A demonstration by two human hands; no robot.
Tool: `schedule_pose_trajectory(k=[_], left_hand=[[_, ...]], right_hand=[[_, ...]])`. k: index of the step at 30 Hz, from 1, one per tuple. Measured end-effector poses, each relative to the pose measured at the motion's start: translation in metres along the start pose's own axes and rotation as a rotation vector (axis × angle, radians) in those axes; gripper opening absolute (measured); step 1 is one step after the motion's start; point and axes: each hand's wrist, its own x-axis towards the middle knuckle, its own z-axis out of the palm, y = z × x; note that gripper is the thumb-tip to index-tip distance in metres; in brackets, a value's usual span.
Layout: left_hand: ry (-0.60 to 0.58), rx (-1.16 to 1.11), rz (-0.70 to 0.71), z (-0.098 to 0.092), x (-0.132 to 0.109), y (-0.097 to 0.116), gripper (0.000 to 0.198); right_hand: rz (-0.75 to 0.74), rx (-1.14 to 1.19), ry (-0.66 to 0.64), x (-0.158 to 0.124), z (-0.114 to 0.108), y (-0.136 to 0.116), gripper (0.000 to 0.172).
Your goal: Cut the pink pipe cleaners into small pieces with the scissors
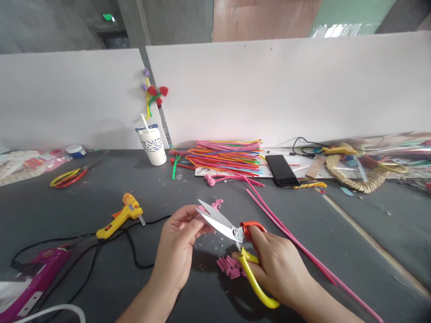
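Note:
My right hand [278, 262] grips a pair of scissors [220, 224] with one orange and one yellow handle. The blades stand partly apart and point left, their tips at the fingers of my left hand [180, 244]. Those fingers are pinched around a small piece of pink pipe cleaner [201, 208], mostly hidden by the fingers and blades. Just beyond lies a curled pink piece [218, 203]. A small heap of short pink cut pieces [230, 267] rests below the scissors, partly covered by the yellow handle. Tiny pink scraps dot the dark table.
A yellow glue gun [121, 217] and purple power strip [37, 285] with cables lie left. Long pink pipe cleaners [289, 235] stretch along the right. Behind are a white cup [153, 146], a pile of coloured pipe cleaners [225, 157], a phone [282, 170] and other scissors [69, 177].

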Motion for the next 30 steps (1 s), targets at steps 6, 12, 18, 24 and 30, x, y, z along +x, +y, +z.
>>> schedule_pose_trajectory(k=[6,12,18,24,30], left_hand=[[-0.004,-0.004,-0.005,-0.0003,-0.0007,0.0001,0.006],[-0.010,-0.004,-0.006,-0.0002,0.0009,0.0000,0.007],[-0.005,-0.008,-0.010,-0.0004,0.0007,0.0004,0.007],[-0.005,-0.006,-0.016,-0.0010,0.0002,-0.0003,0.007],[0.006,-0.003,-0.020,-0.0009,0.0011,0.0009,0.006]], right_hand=[[-0.028,-0.024,0.042,-0.0004,0.0005,-0.0017,0.024],[-0.049,-0.018,0.044,-0.0004,0.0011,-0.0006,0.024],[-0.046,-0.026,0.019,-0.0011,0.0019,0.0004,0.025],[-0.052,-0.030,0.023,-0.0017,0.0028,0.0008,0.028],[-0.043,-0.035,0.034,-0.0017,0.0020,0.0006,0.028]])
